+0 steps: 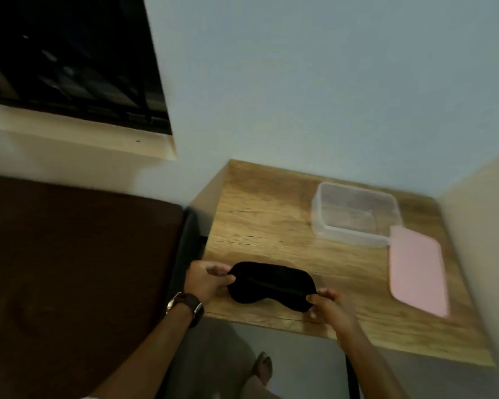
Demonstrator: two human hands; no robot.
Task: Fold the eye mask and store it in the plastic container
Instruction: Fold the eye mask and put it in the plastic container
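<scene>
Head view, looking down: both forearms reach forward over the near edge of the wooden desk [271, 214], each of the hands gripping one end of the black eye mask [271, 285]. The left hand [206, 280], with a watch [189, 305] on its wrist, has its fingers curled over the mask's left end, thumb underneath, pinching the fabric. The right hand [330, 305] pinches the right end between thumb and fingertips, wrist angled back toward the body. The mask stretches unfolded between the hands, lying flat on or just above the desk; which one cannot be told through the blur. Beyond the right hand, further back on the desk, sits the clear plastic container [355, 214], open. Its pink lid [418, 272] lies flat, just to the right of the right hand, with one corner touching or overlapping the container's near edge.
</scene>
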